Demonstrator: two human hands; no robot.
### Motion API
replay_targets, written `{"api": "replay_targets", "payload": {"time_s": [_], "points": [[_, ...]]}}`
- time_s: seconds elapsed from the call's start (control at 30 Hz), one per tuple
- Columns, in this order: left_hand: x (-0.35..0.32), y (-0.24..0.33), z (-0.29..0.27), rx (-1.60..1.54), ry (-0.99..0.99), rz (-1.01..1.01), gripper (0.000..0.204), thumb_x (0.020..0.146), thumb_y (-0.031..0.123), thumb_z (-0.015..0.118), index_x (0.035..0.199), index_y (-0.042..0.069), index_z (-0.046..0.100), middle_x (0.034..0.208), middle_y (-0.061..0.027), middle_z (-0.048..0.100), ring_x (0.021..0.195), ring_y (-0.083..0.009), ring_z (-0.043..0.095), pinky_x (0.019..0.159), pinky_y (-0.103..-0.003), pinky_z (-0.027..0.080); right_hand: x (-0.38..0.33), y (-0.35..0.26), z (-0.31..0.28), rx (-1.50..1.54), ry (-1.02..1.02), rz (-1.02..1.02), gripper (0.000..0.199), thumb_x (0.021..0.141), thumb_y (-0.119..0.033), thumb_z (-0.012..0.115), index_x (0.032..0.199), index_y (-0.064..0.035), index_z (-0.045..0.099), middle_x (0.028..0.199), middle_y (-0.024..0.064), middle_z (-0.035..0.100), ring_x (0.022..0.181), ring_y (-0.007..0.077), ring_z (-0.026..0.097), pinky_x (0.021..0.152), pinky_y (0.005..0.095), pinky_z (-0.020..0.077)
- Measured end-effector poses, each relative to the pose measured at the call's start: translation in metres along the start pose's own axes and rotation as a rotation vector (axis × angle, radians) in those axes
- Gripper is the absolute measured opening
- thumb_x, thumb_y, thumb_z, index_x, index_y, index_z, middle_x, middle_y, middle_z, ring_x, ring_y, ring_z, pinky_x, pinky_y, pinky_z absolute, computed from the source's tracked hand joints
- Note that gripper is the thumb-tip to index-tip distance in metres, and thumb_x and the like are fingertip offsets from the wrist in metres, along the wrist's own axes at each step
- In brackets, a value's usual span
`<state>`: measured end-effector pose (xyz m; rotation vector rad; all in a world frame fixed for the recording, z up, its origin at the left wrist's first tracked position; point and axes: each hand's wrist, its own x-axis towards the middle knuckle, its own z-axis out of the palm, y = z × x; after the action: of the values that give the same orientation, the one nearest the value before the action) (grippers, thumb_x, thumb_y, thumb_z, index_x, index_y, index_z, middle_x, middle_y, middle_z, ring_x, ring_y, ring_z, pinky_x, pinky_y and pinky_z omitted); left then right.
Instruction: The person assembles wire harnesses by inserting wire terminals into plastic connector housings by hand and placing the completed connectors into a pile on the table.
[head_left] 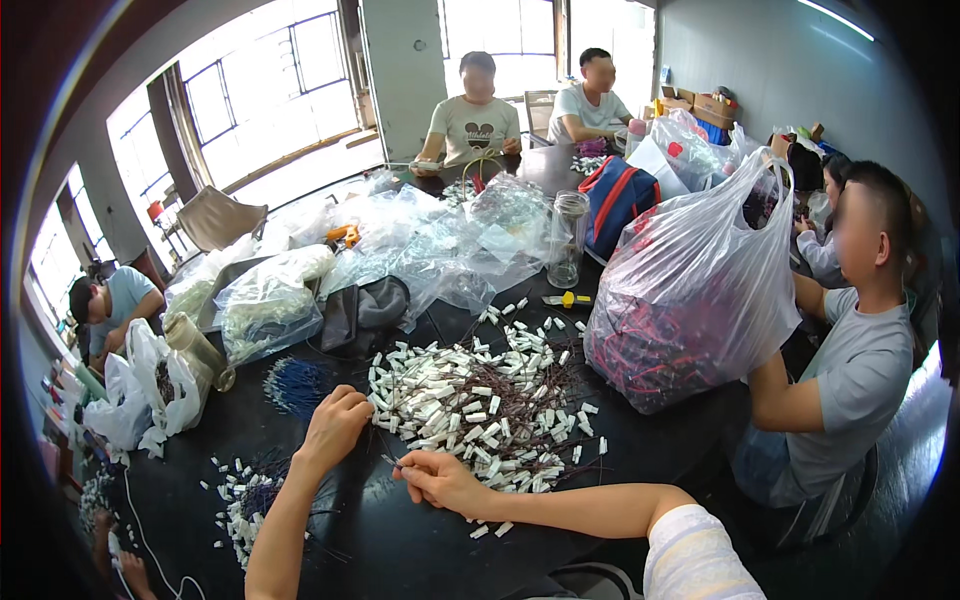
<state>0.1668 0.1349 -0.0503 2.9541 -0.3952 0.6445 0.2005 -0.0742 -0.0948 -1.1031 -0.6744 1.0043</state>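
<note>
A big heap of small white connectors (pixel 440 400) with thin dark wires lies on the black table before me. My left hand (pixel 338 425) is at the heap's left edge, its fingers curled together and pointing down; whatever they grip is hidden. Close to the heap's near edge, my right hand (pixel 445 483) pinches a thin dark piece between thumb and forefinger, too small to name. Left of my left forearm lies a smaller pile of white connectors (pixel 245 505) on dark wires. Just beyond my left hand is a bundle of blue wires (pixel 295 388).
Clear plastic bags (pixel 400 240) cover the table's far side. A yellow utility knife (pixel 567 299) and a glass jar (pixel 566 245) stand beyond the heap. At right is a full plastic bag (pixel 680 310), with a co-worker (pixel 850 350) beside it. Other people sit around the table.
</note>
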Motion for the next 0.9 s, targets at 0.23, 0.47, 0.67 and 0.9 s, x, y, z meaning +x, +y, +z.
{"api": "replay_targets", "payload": {"time_s": [0.23, 0.47, 0.67, 0.9], "points": [[0.001, 0.004, -0.001, 0.007, -0.037, 0.013, 0.011, 0.069, 0.004, 0.057, 0.080, 0.004, 0.059, 0.086, -0.0065, 0.060, 0.090, -0.0241, 0.054, 0.076, -0.033, 0.046, -0.002, -0.002, 0.002, -0.011, 0.016, 0.003, 0.018, 0.093, -0.015, 0.045, 0.097, -0.0005, 0.054, 0.060, 0.0002, 0.051, 0.043, 0.0024, 0.036, 0.038, 0.0172, 0.0270], [0.007, 0.008, -0.004, 0.000, -0.050, 0.032, 0.010, 0.068, 0.003, 0.056, 0.078, 0.003, 0.058, 0.088, -0.0080, 0.060, 0.091, -0.0255, 0.054, 0.077, -0.034, 0.046, -0.009, -0.020, 0.002, -0.008, 0.038, -0.009, 0.016, 0.090, -0.014, 0.047, 0.091, -0.0004, 0.055, 0.057, -0.0012, 0.049, 0.049, 0.0038, 0.041, 0.045, 0.0195, 0.0301], [0.013, 0.012, -0.018, -0.005, -0.005, 0.039, 0.009, 0.065, 0.000, 0.056, 0.073, 0.000, 0.054, 0.086, -0.0116, 0.057, 0.090, -0.0293, 0.053, 0.077, -0.038, 0.045, 0.004, 0.002, 0.003, 0.029, 0.012, -0.104, 0.015, 0.089, -0.013, 0.048, 0.087, -0.0002, 0.054, 0.058, 0.0000, 0.049, 0.050, 0.0060, 0.046, 0.047, 0.0209, 0.0342], [0.015, 0.023, -0.045, -0.058, -0.001, -0.150, 0.013, 0.062, -0.004, 0.057, 0.070, 0.001, 0.049, 0.073, -0.0140, 0.054, 0.076, -0.0317, 0.055, 0.065, -0.039, 0.044, 0.004, 0.010, -0.006, -0.124, 0.045, 0.012, 0.014, 0.088, -0.015, 0.050, 0.092, -0.0012, 0.053, 0.055, 0.0012, 0.055, 0.048, 0.0052, 0.046, 0.048, 0.0213, 0.0345]]}}
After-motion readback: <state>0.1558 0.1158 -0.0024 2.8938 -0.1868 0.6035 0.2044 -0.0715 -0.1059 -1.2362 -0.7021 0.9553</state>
